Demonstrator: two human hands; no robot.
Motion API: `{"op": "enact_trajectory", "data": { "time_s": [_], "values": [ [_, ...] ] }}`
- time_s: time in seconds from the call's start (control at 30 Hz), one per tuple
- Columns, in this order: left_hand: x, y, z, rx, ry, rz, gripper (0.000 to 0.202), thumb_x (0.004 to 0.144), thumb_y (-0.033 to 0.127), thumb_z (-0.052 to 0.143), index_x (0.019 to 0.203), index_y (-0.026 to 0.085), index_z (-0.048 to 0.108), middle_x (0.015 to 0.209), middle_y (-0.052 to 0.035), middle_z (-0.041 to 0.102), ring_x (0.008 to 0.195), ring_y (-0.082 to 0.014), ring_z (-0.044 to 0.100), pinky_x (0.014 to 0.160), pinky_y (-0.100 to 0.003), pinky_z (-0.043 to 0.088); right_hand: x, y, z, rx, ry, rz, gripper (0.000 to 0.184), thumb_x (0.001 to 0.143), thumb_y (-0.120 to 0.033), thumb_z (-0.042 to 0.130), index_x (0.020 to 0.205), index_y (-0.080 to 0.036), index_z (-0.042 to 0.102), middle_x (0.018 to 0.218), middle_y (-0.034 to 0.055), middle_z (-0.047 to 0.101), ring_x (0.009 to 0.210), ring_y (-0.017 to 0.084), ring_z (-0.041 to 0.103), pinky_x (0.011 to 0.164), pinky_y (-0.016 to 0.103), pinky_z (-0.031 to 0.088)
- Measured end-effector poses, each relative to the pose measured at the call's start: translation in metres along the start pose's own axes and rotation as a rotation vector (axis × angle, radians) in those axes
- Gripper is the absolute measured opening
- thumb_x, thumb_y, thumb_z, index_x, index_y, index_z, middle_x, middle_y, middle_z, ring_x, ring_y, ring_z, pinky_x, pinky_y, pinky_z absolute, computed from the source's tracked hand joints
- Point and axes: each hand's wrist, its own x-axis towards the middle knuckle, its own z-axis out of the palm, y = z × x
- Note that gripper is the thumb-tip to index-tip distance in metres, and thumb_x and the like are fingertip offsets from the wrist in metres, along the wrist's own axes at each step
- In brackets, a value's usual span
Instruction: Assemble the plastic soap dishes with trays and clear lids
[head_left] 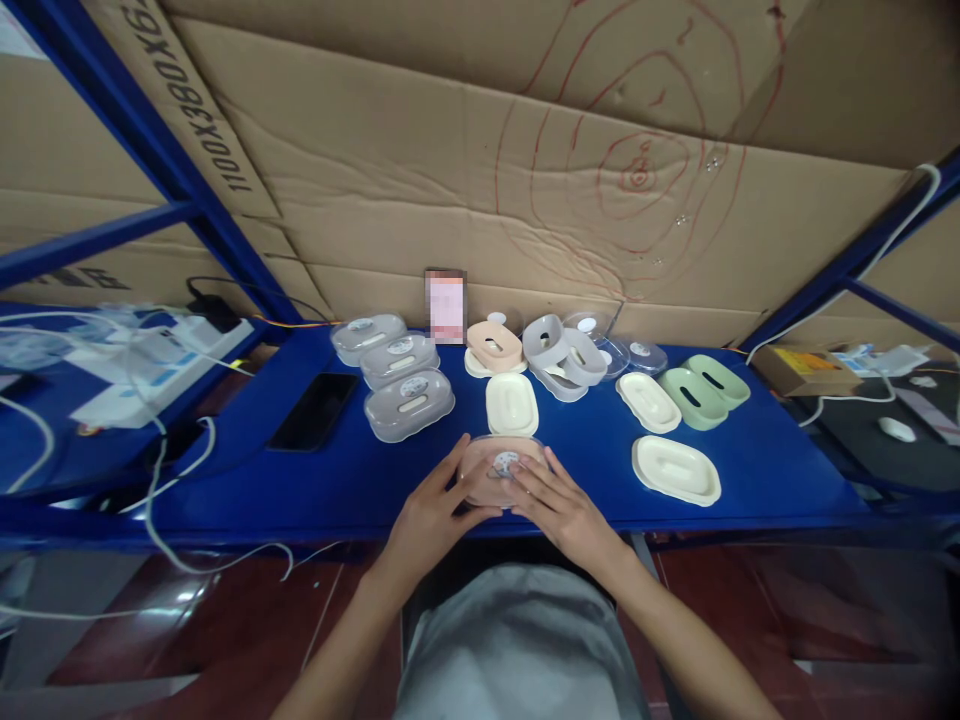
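A pink soap box point(480, 485) with a clear lid and a round sticker sits at the front edge of the blue table, between both hands. My left hand point(431, 508) grips its left side, thumb along the near edge. Over the right side and top, my right hand point(559, 508) rests its fingers near the sticker, holding the box too. Just behind it lies a cream tray point(512, 404). Two more cream trays, one nearer point(676, 470) and one farther point(649, 402), lie to the right.
Lidded grey soap boxes point(409, 404) stand at left beside a black phone point(313, 411). Farther back are a peach dish point(494, 346), grey dishes point(546, 340), clear lids point(587, 325) and green dishes point(694, 397). A propped phone point(446, 305) leans against the cardboard point(375, 200). White cables hang left.
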Motion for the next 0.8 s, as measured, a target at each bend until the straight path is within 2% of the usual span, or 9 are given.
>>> {"op": "enact_trajectory", "data": {
  "time_s": [0.07, 0.17, 0.33, 0.4, 0.53, 0.67, 0.73, 0.8],
  "values": [
    [0.000, 0.002, 0.000, -0.003, 0.013, 0.007, 0.072, 0.097, 0.040, 0.074, 0.162, 0.039, 0.043, 0.176, -0.0096, 0.032, 0.146, -0.0329, 0.056, 0.117, -0.049, 0.055, -0.001, 0.000, 0.000, 0.011, -0.020, -0.008, 0.057, 0.109, -0.008, 0.050, 0.164, -0.019, 0.041, 0.156, 0.0109, 0.060, 0.157, 0.023, 0.041, 0.132, 0.061, 0.029],
    [0.004, 0.002, -0.002, -0.029, -0.005, -0.047, 0.067, 0.099, 0.039, 0.072, 0.160, 0.038, 0.047, 0.175, -0.0101, 0.035, 0.148, -0.0325, 0.055, 0.118, -0.050, 0.054, 0.001, 0.002, 0.000, 0.034, -0.029, 0.016, 0.056, 0.109, -0.009, 0.050, 0.163, -0.020, 0.043, 0.156, 0.0107, 0.060, 0.157, 0.023, 0.042, 0.132, 0.061, 0.030],
    [0.016, -0.003, -0.008, -0.074, -0.120, -0.190, 0.060, 0.090, 0.040, 0.083, 0.147, 0.035, 0.062, 0.159, -0.0111, 0.056, 0.145, -0.0341, 0.057, 0.119, -0.059, 0.048, 0.011, 0.007, -0.005, 0.080, -0.075, 0.075, 0.049, 0.110, -0.018, 0.054, 0.159, -0.021, 0.050, 0.154, 0.0102, 0.062, 0.151, 0.022, 0.050, 0.132, 0.055, 0.034],
    [0.018, -0.004, -0.011, -0.111, -0.133, -0.227, 0.058, 0.090, 0.040, 0.083, 0.144, 0.035, 0.064, 0.156, -0.0104, 0.059, 0.144, -0.0333, 0.057, 0.120, -0.059, 0.047, 0.014, 0.008, -0.007, 0.049, -0.113, 0.046, 0.049, 0.110, -0.014, 0.051, 0.158, -0.022, 0.051, 0.156, 0.0096, 0.060, 0.152, 0.022, 0.050, 0.132, 0.055, 0.034],
    [0.017, -0.006, -0.017, -0.211, -0.167, -0.282, 0.057, 0.091, 0.044, 0.081, 0.145, 0.036, 0.063, 0.160, -0.0083, 0.056, 0.150, -0.0312, 0.053, 0.123, -0.055, 0.044, 0.016, 0.006, -0.008, -0.020, -0.179, -0.029, 0.052, 0.107, -0.005, 0.045, 0.157, -0.017, 0.051, 0.162, 0.0095, 0.053, 0.157, 0.022, 0.041, 0.134, 0.056, 0.027],
    [0.016, -0.009, -0.024, -0.268, -0.229, -0.300, 0.059, 0.093, 0.046, 0.078, 0.148, 0.036, 0.060, 0.167, -0.0067, 0.049, 0.153, -0.0312, 0.049, 0.124, -0.055, 0.043, 0.014, 0.003, -0.004, -0.022, -0.230, -0.008, 0.053, 0.108, -0.007, 0.047, 0.157, -0.025, 0.051, 0.165, 0.0058, 0.050, 0.159, 0.022, 0.038, 0.134, 0.065, 0.011],
    [0.017, -0.010, -0.024, -0.263, -0.240, -0.304, 0.062, 0.092, 0.046, 0.079, 0.150, 0.036, 0.059, 0.168, -0.0067, 0.048, 0.153, -0.0316, 0.049, 0.124, -0.055, 0.043, 0.014, 0.003, -0.004, -0.005, -0.242, 0.008, 0.053, 0.107, -0.007, 0.048, 0.156, -0.027, 0.052, 0.164, 0.0044, 0.051, 0.159, 0.022, 0.038, 0.134, 0.065, 0.011],
    [0.018, -0.011, -0.023, -0.247, -0.217, -0.306, 0.068, 0.089, 0.046, 0.082, 0.151, 0.034, 0.057, 0.163, -0.0080, 0.053, 0.150, -0.0317, 0.053, 0.124, -0.054, 0.045, 0.015, 0.004, -0.006, 0.002, -0.250, 0.001, 0.052, 0.107, -0.007, 0.048, 0.155, -0.026, 0.053, 0.164, 0.0043, 0.052, 0.159, 0.022, 0.039, 0.134, 0.063, 0.014]
  ]
}}
